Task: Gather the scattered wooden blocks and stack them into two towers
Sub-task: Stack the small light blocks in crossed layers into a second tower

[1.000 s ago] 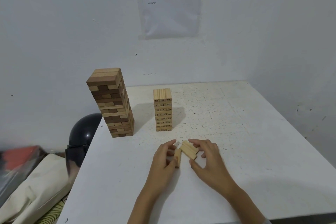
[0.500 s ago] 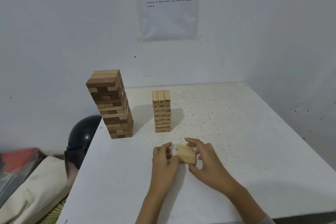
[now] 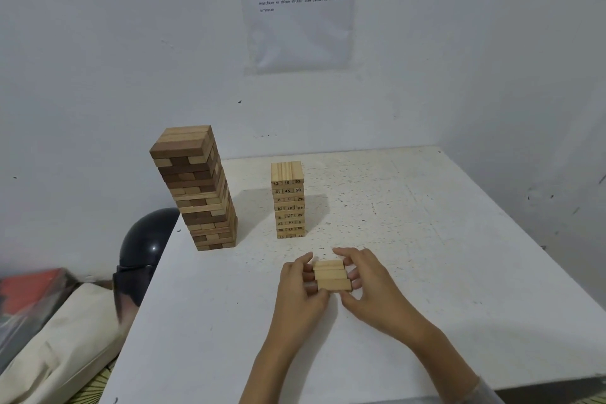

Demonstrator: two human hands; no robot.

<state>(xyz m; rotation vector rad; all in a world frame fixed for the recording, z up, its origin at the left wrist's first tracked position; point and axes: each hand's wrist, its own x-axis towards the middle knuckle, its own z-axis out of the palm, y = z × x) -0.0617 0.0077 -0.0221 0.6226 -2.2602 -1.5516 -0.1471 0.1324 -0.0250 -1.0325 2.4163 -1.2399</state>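
Three light wooden blocks [image 3: 331,275] lie side by side as one row on the white table [image 3: 426,239]. My left hand [image 3: 300,292] grips the row's left ends and my right hand [image 3: 370,285] grips its right ends, thumbs at the near side. Behind them stands a small tower of numbered light blocks [image 3: 288,200]. Further left, near the table's left edge, rises a taller tower of mixed dark and light blocks [image 3: 196,188].
A black helmet [image 3: 147,239] sits below the table's left edge, above a cream bag [image 3: 59,338] and a red item [image 3: 29,285]. The white wall with a printed sheet [image 3: 300,3] closes off the back and right.
The loose blocks, askew a second ago, are now squared into one neat row. Both hands have closed in on its ends.
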